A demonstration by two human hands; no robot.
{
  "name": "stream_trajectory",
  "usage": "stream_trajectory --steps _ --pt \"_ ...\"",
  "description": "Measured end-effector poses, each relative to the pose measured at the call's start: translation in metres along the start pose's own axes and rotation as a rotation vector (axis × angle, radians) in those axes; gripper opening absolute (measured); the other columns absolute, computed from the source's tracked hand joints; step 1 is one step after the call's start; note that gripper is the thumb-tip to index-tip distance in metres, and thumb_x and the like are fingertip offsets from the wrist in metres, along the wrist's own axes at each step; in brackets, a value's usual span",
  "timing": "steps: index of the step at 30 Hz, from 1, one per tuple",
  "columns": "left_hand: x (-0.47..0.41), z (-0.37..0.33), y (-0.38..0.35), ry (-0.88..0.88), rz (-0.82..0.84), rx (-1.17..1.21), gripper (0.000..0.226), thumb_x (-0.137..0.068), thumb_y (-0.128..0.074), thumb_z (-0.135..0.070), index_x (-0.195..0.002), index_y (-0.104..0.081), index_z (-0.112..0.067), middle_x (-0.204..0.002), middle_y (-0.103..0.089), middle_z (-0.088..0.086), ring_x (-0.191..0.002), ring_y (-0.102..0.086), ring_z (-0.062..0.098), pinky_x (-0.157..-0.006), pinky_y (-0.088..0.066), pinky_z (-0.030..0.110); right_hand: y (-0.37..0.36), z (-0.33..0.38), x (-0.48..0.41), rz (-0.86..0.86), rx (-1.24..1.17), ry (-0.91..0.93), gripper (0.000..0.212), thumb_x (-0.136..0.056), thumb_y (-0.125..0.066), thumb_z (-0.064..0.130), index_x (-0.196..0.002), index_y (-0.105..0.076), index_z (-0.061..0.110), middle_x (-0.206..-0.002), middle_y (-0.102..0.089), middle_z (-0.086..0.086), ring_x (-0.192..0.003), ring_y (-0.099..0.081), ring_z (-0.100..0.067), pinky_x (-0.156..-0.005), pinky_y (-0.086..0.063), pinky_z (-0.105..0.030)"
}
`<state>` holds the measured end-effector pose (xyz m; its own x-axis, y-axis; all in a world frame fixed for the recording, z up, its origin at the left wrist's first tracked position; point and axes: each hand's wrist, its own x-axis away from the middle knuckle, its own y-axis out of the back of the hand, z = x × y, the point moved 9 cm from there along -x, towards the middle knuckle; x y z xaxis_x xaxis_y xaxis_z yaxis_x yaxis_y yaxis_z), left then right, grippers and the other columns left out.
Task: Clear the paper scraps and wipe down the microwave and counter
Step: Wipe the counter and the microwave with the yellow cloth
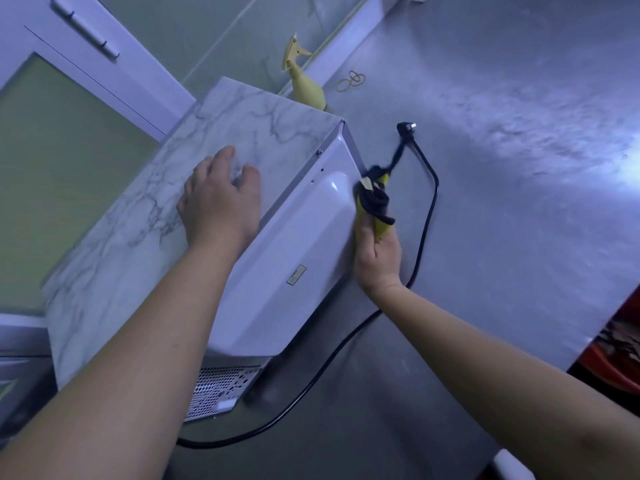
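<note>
One left hand [218, 199] lies flat on the microwave [298, 237], fingers spread. The one microwave has a marble-look top and a plain white back; its front is hidden. One yellow spray bottle [306, 88] and about three rubber bands [351, 80] sit behind it. One right hand [377, 254] grips one yellow cloth [379, 226] and a bunch of black cord [424, 216] at the microwave's back corner. All of it is on the grey counter [502, 202].

Far left, a white cupboard door [114, 74] with a slim white bar handle [85, 27] — beside it a pale green frosted panel [62, 161]. A pale marble-veined wall [214, 32] runs behind; the light is cool and bluish.
</note>
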<state>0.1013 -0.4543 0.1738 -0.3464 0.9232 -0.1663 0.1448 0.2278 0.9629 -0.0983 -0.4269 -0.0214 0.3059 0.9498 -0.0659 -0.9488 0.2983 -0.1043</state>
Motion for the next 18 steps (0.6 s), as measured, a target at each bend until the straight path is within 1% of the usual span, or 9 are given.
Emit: stream_trajectory --steps 2,3,5,7,8,11,13,15,18 --pt "0.001 -0.001 0.001 0.007 -0.001 -0.003 0.051 -0.098 -0.035 -0.048 -0.147 -0.040 -0.035 -0.157 -0.035 -0.002 -0.144 -0.029 0.022 -0.118 -0.018 0.045 0.001 -0.034 0.022 -0.006 0.041 -0.291 0.045 -0.099 -0.030 0.057 -0.129 -0.054 0.033 -0.104 -0.062 0.025 -0.116 -0.059 -0.016 -0.089 -0.040 -0.029" --pt "0.001 -0.001 0.001 0.012 0.001 -0.002 0.051 -0.098 -0.035 -0.048 -0.147 -0.040 -0.035 -0.157 -0.035 -0.002 -0.144 -0.029 0.022 -0.118 -0.018 0.045 0.001 -0.047 0.033 -0.008 0.029 -0.415 0.041 -0.100 -0.030 0.059 -0.123 -0.055 0.036 -0.099 -0.060 0.024 -0.114 -0.060 -0.020 -0.089 -0.040 -0.030" --pt "0.002 -0.002 0.002 0.018 0.003 0.000 0.050 -0.098 -0.035 -0.048 -0.147 -0.041 -0.036 -0.157 -0.035 -0.003 -0.143 -0.029 0.022 -0.117 -0.017 0.044 0.000 -0.059 0.047 0.004 -0.081 -0.585 0.043 -0.102 -0.032 0.056 -0.125 -0.057 0.029 -0.107 -0.063 0.012 -0.116 -0.060 -0.024 -0.099 -0.044 -0.037" --pt "0.002 0.000 0.002 0.023 0.003 -0.002 0.050 -0.098 -0.035 -0.048 -0.146 -0.041 -0.037 -0.156 -0.035 -0.004 -0.143 -0.029 0.021 -0.117 -0.017 0.044 0.005 -0.057 0.055 0.001 -0.193 -0.652 0.042 -0.103 -0.036 0.052 -0.125 -0.060 0.024 -0.115 -0.066 0.005 -0.114 -0.061 -0.021 -0.107 -0.045 -0.045" --pt "0.001 0.000 0.002 0.026 0.004 -0.001 0.051 -0.097 -0.035 -0.049 -0.146 -0.041 -0.037 -0.156 -0.036 -0.004 -0.143 -0.030 0.022 -0.116 -0.018 0.044 0.010 -0.052 0.058 -0.011 -0.224 -0.649 0.038 -0.104 -0.037 0.050 -0.122 -0.061 0.026 -0.115 -0.067 0.006 -0.112 -0.061 -0.017 -0.107 -0.045 -0.045" --pt "-0.002 0.002 0.001 0.038 0.013 -0.010 0.052 -0.095 -0.035 -0.049 -0.145 -0.042 -0.038 -0.155 -0.037 -0.002 -0.142 -0.032 0.024 -0.116 -0.021 0.045 0.036 -0.023 0.061 -0.126 -0.273 -0.533 0.021 -0.104 -0.042 0.045 -0.114 -0.060 0.042 -0.114 -0.065 0.023 -0.112 -0.058 0.001 -0.104 -0.043 -0.032" --pt "-0.002 0.003 0.001 0.039 0.019 -0.010 0.052 -0.095 -0.035 -0.050 -0.145 -0.042 -0.038 -0.156 -0.036 -0.001 -0.141 -0.032 0.025 -0.116 -0.022 0.045 0.051 0.012 0.054 -0.180 -0.300 -0.397 0.018 -0.103 -0.046 0.043 -0.103 -0.064 0.043 -0.102 -0.067 0.029 -0.104 -0.060 0.007 -0.099 -0.045 -0.028" --pt "-0.002 0.002 0.001 0.032 0.025 -0.013 0.053 -0.095 -0.035 -0.050 -0.146 -0.041 -0.036 -0.156 -0.036 0.000 -0.141 -0.032 0.027 -0.116 -0.023 0.046 0.056 0.065 0.036 -0.155 -0.319 -0.191 0.019 -0.100 -0.049 0.041 -0.102 -0.067 0.035 -0.094 -0.066 0.022 -0.094 -0.060 0.001 -0.093 -0.048 -0.031" --pt "-0.004 0.001 0.001 0.025 0.029 -0.021 0.053 -0.096 -0.035 -0.048 -0.147 -0.040 -0.035 -0.156 -0.036 0.002 -0.141 -0.032 0.029 -0.115 -0.024 0.047 0.031 0.136 0.006 -0.034 -0.216 0.120 0.028 -0.098 -0.053 0.035 -0.113 -0.066 0.014 -0.100 -0.062 0.007 -0.095 -0.057 -0.014 -0.090 -0.046 -0.041"
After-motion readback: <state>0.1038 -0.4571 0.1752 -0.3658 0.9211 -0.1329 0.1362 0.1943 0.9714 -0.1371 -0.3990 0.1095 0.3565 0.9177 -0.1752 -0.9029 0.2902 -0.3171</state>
